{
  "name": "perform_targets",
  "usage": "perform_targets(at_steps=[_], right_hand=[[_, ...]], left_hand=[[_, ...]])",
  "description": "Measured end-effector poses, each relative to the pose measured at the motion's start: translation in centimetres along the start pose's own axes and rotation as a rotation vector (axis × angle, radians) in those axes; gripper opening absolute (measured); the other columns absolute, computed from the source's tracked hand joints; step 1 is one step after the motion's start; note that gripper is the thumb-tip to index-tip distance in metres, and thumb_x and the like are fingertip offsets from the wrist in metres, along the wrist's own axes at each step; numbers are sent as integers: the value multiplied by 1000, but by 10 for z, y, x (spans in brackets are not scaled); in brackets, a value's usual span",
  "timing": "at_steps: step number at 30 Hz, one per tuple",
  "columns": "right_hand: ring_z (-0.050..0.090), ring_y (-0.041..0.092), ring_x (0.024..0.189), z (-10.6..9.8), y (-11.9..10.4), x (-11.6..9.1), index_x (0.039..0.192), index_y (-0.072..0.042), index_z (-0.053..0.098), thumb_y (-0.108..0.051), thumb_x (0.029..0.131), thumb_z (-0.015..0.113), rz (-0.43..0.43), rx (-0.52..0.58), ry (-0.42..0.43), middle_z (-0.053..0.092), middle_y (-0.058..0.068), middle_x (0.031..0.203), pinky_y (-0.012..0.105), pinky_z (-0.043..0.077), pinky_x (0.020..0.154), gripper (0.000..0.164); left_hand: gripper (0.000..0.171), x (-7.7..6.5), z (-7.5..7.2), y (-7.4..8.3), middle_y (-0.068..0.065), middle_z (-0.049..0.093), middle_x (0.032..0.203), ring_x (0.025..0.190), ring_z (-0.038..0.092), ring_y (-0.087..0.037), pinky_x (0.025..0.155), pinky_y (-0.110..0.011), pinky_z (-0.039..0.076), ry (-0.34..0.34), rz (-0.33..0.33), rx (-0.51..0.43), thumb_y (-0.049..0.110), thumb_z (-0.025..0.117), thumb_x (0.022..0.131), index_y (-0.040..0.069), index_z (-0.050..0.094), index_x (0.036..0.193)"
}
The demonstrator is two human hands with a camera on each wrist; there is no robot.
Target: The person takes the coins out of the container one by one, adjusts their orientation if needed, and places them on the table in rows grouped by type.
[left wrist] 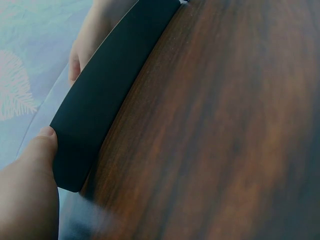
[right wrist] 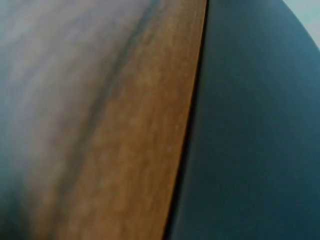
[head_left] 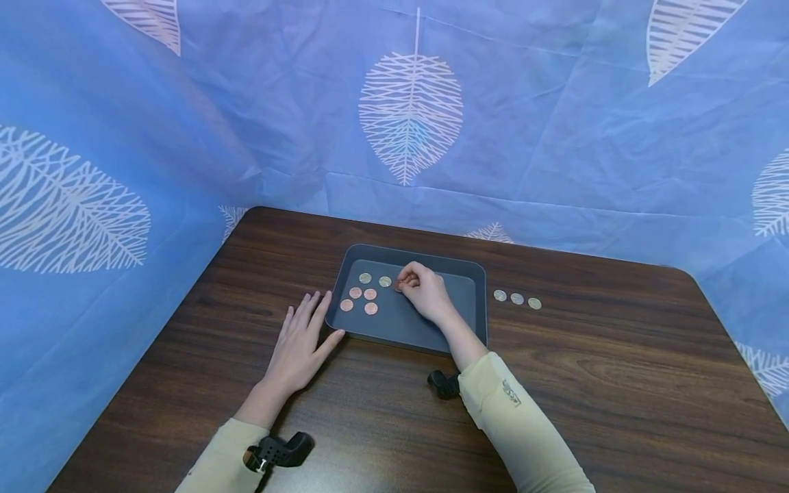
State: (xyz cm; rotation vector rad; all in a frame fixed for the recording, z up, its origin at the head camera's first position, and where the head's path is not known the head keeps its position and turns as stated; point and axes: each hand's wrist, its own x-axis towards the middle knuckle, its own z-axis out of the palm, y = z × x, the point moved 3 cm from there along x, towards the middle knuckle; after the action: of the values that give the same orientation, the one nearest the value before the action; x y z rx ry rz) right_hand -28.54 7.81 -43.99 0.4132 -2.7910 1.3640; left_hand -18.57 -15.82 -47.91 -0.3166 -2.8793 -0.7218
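Note:
A dark grey rectangular tray [head_left: 407, 332] lies on the table with several coins on its left side. Two silvery coins [head_left: 365, 278] sit toward the back, and copper coins [head_left: 355, 292] lie in front of them. My right hand [head_left: 427, 294] reaches over the tray, thumb and fingertips pinching a copper coin [head_left: 397, 285] just right of the silvery ones. At the tray's near left corner my left hand [head_left: 301, 349] lies with straight, spread fingers, its fingertips at the left side. In the left wrist view, the thumb [left wrist: 46, 140] rests at the tray's rim [left wrist: 100, 90].
Three silvery coins [head_left: 517, 299] lie in a row on the dark wooden table [head_left: 616, 363], right of the tray. Blue cloth [head_left: 524, 123] with white leaf prints hangs behind the table and along its left. Each wrist wears a black camera [head_left: 286, 450].

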Motion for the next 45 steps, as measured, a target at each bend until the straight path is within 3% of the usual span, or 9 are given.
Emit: perform_targets(at_steps=[13,31,45], right_hand=[[63,22,87,-44,-5,-14,100,-5,63,-7,93,62,-14,60,48,66,9,95,37,51,76,8],[63,26,95,-96,28,-32,107,-5,64,-14,95,61,67,43,108,66,13,102,40,50,79,15],[64,26,97,-129,59,-52,110,-6,63,-30,95,60,141,39,153,67,13,106,38,48,78,28]], left_hand=[[75,-2,0,0,-14,22,156,144,13,-31,114,-54,7,6,1,-11,61,40,95,24,15,155],[76,0,0,0,-13,21,156,144,12,-30,114,-53,5,-4,-17,-15,62,40,94,24,16,155],[75,0,0,0,-12,20,156,145,11,-29,114,-52,5,-8,-8,-22,62,39,94,24,15,155]])
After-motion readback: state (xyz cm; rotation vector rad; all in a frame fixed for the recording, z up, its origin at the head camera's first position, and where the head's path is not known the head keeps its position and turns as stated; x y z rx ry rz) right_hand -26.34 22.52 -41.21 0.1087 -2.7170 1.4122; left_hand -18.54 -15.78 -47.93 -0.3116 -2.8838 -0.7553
